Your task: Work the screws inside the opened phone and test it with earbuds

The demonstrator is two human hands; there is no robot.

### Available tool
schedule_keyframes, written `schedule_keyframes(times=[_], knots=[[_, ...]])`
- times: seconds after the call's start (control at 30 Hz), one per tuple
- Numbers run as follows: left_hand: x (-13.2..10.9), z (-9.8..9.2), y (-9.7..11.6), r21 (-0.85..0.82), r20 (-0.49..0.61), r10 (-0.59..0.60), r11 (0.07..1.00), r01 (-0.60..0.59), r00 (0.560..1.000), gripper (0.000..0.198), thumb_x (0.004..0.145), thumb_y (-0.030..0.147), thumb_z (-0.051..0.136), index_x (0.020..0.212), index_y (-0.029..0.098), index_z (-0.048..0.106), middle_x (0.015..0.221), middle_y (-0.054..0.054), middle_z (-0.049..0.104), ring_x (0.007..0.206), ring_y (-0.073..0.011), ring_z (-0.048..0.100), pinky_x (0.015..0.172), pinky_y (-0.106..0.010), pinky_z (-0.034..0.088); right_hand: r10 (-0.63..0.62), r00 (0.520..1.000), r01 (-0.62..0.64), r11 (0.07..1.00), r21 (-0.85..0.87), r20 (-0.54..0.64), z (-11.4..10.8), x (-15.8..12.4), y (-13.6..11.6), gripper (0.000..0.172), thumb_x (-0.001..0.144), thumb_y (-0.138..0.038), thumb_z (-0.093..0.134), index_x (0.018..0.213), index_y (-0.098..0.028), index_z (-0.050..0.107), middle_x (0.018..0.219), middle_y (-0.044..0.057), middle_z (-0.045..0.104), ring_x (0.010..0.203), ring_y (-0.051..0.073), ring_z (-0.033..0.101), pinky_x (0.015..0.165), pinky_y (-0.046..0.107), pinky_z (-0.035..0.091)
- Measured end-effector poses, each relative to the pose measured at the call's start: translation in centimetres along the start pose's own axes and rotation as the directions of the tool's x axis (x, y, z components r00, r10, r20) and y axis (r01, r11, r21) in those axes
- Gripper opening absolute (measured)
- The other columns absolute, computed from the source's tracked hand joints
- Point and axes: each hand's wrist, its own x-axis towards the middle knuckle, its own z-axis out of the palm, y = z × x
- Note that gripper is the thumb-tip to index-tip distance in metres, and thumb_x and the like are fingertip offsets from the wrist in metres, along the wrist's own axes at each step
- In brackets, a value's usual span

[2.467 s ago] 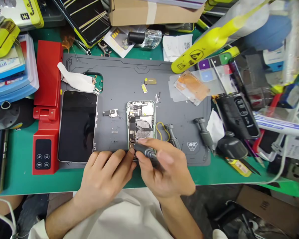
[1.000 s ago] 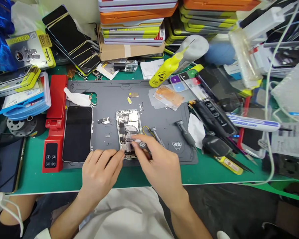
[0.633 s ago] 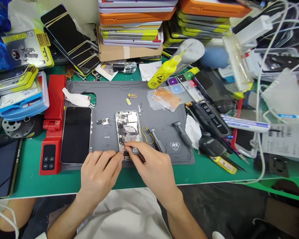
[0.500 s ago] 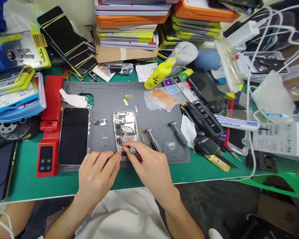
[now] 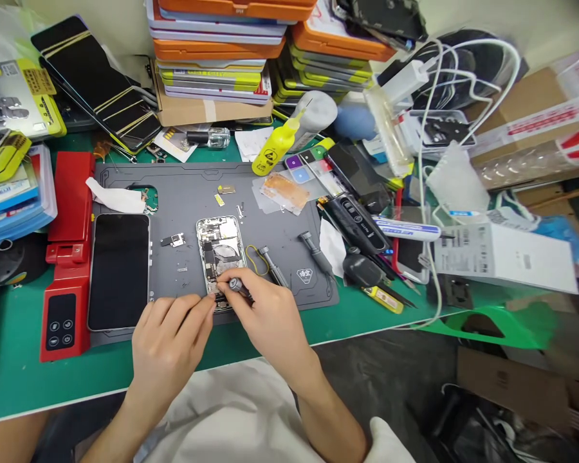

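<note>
An opened phone (image 5: 219, 251), its inner parts bare, lies on the grey repair mat (image 5: 174, 193). My right hand (image 5: 265, 308) is closed round a grey screwdriver (image 5: 238, 287), whose end sticks out between thumb and fingers; its fingertips touch the lower half of the phone. Pressed together at the phone's lower left edge are the fingertips of my left hand (image 5: 174, 334); whatever is between them is hidden. Left of the phone lie a small metal bracket (image 5: 174, 240) and tiny loose parts. Just right of it are a yellow band (image 5: 255, 257) and another screwdriver (image 5: 273, 265).
A phone screen (image 5: 119, 270) lies beside a red device (image 5: 67, 276) at the left. A third screwdriver (image 5: 315, 253), a yellow bottle (image 5: 275, 149) and a black tool (image 5: 357, 225) are to the right. Stacked boxes (image 5: 212, 71) line the back.
The head view has turned to the right, so the bench appears farther left. Both hands stay at the lower part of the phone with little visible movement.
</note>
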Motion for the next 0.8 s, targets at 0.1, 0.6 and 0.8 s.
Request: schedule_keyframes(times=[0.1,0.6,0.8], knots=[[0.1,0.0,0.0,0.007,-0.006,0.001,1.000,-0.001,1.000,0.023,0.095,0.009,0.082,0.115,0.018,0.076,0.099,-0.002,0.081,0.082,-0.0177,0.064,0.078,-0.035,0.047,0.024,0.991,-0.018,0.999,0.040,-0.132,-1.5,-0.2,0.6,0.019,0.108,-0.030,0.066,0.124,-0.027,0.075,0.101,-0.002,0.080,0.067,0.010,0.066,0.064,0.023,0.052],[0.3,-0.1,-0.4,-0.065,-0.091,0.031,0.997,-0.037,0.995,0.019,0.097,0.005,0.072,0.091,0.020,0.063,0.081,-0.001,0.077,0.078,-0.0187,0.065,0.075,-0.036,0.045,-0.110,0.945,-0.021,0.920,-0.392,-0.309,-6.0,0.7,5.6,0.034,0.113,-0.033,0.056,0.142,-0.023,0.070,0.126,0.011,0.074,0.116,0.024,0.073,0.098,0.039,0.060],[0.0,-0.5,-0.2,-0.117,-0.135,0.026,0.992,-0.042,0.991,0.027,0.097,0.004,0.064,0.081,0.023,0.055,0.067,0.001,0.067,0.075,-0.0189,0.060,0.075,-0.037,0.042,-0.098,0.950,-0.005,0.945,-0.328,-0.296,-6.8,0.0,4.3,0.021,0.110,-0.039,0.064,0.106,-0.023,0.077,0.096,0.002,0.070,0.074,0.014,0.063,0.069,0.029,0.051]])
